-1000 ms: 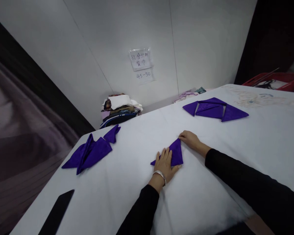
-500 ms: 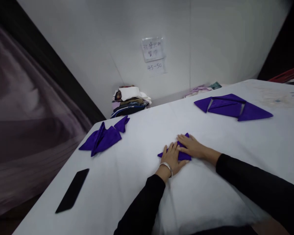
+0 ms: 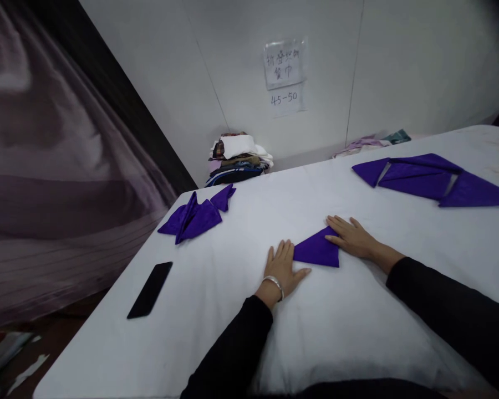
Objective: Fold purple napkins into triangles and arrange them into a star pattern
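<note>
- Neither hand closes on anything: the left hand [image 3: 280, 270] lies flat, thumb wide, its fingertips at the left tip of a purple cloth triangle [image 3: 317, 250]
- The right hand [image 3: 352, 239] is flat too, fingers and thumb spread, resting over the triangle's far right corner
- The triangle lies flat on the white table [image 3: 199, 288], between the two hands
- The step in hand looks like pressing the fold smooth; a further fold would call for fingertips under one edge while the other hand steadies the rest
- The hands cover the left tip and the far right corner, and the layers inside cannot be counted
- Farther left lie a creased purple piece [image 3: 199, 221] and a smaller purple piece [image 3: 222, 198], with a black slab [image 3: 149, 291] nearer, perhaps a phone
- At far right, purple folded pieces [image 3: 418, 178] lie with narrow pale gaps between, the rightmost tip reaching the edge of view
- Beyond the table's far edge, a clothes stack [image 3: 239, 166] has its base hidden
</note>
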`<state>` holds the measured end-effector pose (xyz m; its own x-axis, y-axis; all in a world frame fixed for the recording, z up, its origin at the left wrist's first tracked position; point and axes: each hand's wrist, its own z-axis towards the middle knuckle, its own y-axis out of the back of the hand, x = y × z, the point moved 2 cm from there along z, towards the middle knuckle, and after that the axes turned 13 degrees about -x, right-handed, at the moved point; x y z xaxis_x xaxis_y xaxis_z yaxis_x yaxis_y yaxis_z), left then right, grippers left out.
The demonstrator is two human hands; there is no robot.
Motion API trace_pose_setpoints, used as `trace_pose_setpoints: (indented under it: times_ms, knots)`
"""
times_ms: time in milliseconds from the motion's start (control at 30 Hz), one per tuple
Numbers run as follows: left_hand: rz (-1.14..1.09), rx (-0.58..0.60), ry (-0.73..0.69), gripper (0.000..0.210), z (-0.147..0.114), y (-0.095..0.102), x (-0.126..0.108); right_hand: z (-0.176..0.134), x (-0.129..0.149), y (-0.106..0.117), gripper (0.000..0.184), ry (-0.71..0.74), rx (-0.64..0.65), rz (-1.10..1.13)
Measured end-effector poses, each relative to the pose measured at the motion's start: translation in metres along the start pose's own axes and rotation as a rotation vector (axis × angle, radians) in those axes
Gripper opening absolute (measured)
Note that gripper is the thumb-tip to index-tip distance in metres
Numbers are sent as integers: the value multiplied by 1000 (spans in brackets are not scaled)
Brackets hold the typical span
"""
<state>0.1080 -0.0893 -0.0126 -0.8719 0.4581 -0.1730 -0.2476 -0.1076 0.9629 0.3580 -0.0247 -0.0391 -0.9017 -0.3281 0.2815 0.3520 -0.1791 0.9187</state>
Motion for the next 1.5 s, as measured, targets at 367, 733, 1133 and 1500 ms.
trace_pose_setpoints:
  times_ms: [367, 733, 1133, 1500]
  knots:
    - [54, -82, 135, 78, -7, 19, 3, 1, 4, 4, 66, 30, -39, 0]
    - [-102, 56, -258, 82, 7, -13, -78, 1, 4, 5, 67, 46, -40, -5]
    - [183, -11, 21, 74, -4, 5, -11, 4, 17, 22, 75, -11, 16, 81]
    - [110, 27, -22, 74, 34, -17, -19, 4, 21, 26, 73, -17, -6, 117]
